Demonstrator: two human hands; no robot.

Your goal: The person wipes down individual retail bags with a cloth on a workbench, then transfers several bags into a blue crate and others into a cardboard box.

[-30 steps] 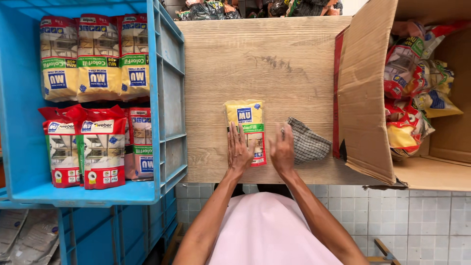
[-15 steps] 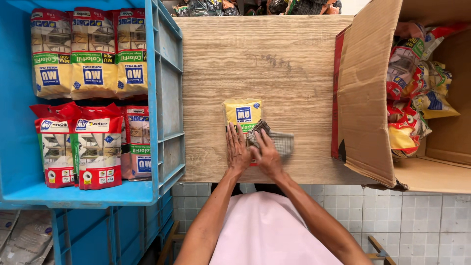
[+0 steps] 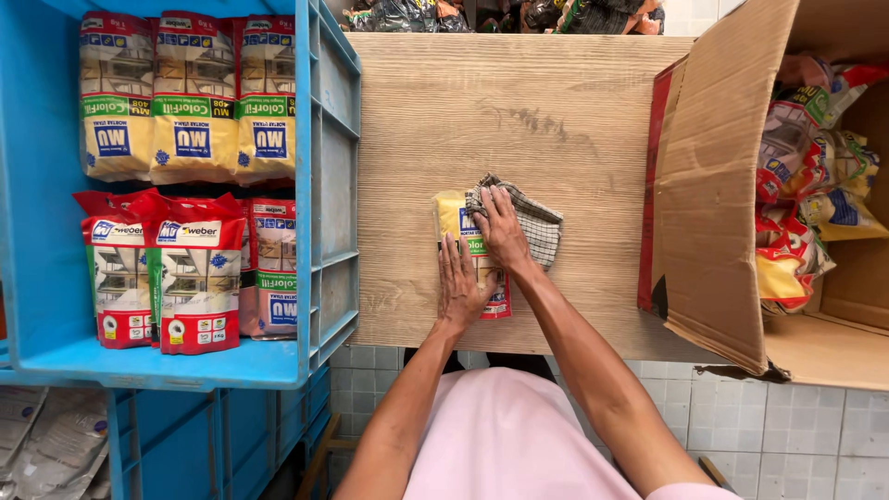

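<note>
1. A yellow bag (image 3: 460, 243) lies flat on the wooden table (image 3: 519, 120), near the front edge, between the blue crate (image 3: 319, 185) and the cardboard box (image 3: 713, 185).
2. The left hand (image 3: 460, 287) lies flat on the lower half of the bag, with its fingers spread. It grips nothing; it just presses down.
3. The right hand (image 3: 501, 231) presses a checked cloth (image 3: 535, 224) onto the top of the bag. Its fingers are spread on the cloth, not closed around it.
4. To wipe well, I think the left hand should press hard, so the bag does not slide on the smooth wood.
5. The cloth is bunched up. Laying it flatter under the palm would probably clean more of the bag in one go.
6. Long strokes from one end to the other look better than small rubs. The left hand covers part of the bag, so it would have to move for that part to get wiped.
7. The crate on the left holds yellow bags (image 3: 190, 97) in one row and red bags (image 3: 171, 268) in another. The box on the right holds more bags (image 3: 806, 185), piled up loosely.
</note>
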